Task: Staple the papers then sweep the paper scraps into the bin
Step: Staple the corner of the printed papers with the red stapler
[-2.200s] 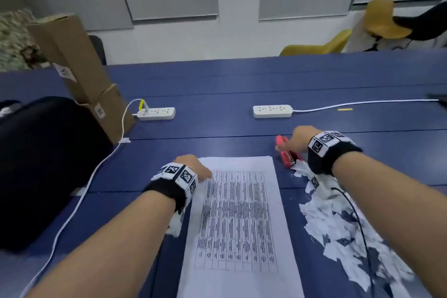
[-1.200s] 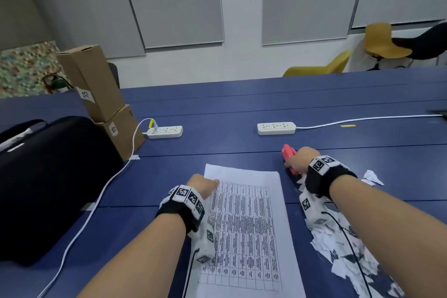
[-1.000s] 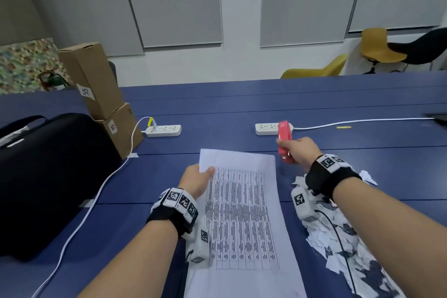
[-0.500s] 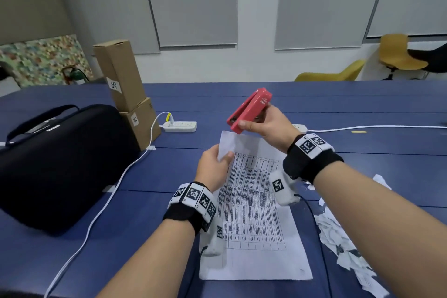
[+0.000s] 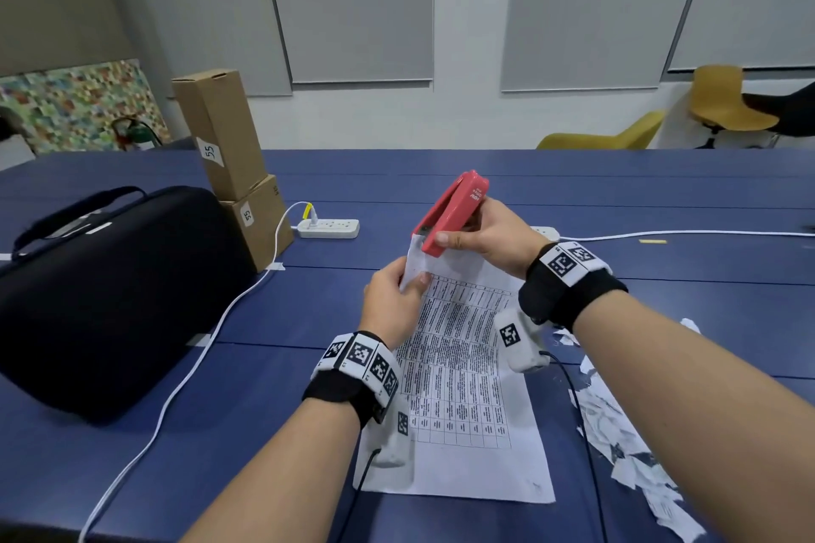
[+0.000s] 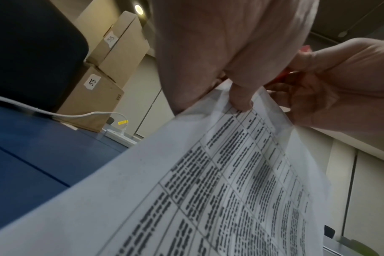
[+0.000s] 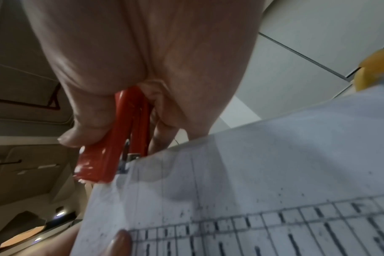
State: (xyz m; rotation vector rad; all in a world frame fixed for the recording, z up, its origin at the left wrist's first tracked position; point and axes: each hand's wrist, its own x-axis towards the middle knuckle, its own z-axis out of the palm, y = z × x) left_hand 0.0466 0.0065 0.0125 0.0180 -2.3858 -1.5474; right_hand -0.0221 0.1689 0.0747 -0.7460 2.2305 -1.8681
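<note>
White printed papers (image 5: 458,370) with a table of text lie on the blue table, their far left corner lifted. My left hand (image 5: 392,300) pinches that corner, thumb on top (image 6: 239,97). My right hand (image 5: 485,234) grips a red stapler (image 5: 450,212), thumb on its front end. The stapler's mouth sits over the top left corner of the papers (image 7: 186,181), with the stapler (image 7: 112,155) just above the sheet edge. A heap of white paper scraps (image 5: 626,450) lies on the table at the right, beside my right forearm. No bin is in view.
A black bag (image 5: 101,291) sits at the left, with two stacked cardboard boxes (image 5: 233,163) behind it. Two white power strips (image 5: 328,228) lie farther back, and a white cable (image 5: 176,388) runs along the table toward me. Yellow chairs (image 5: 723,101) stand beyond the table.
My right hand took the red stapler off the table and brought it left to the papers' top corner. My left hand lifted that corner up off the table.
</note>
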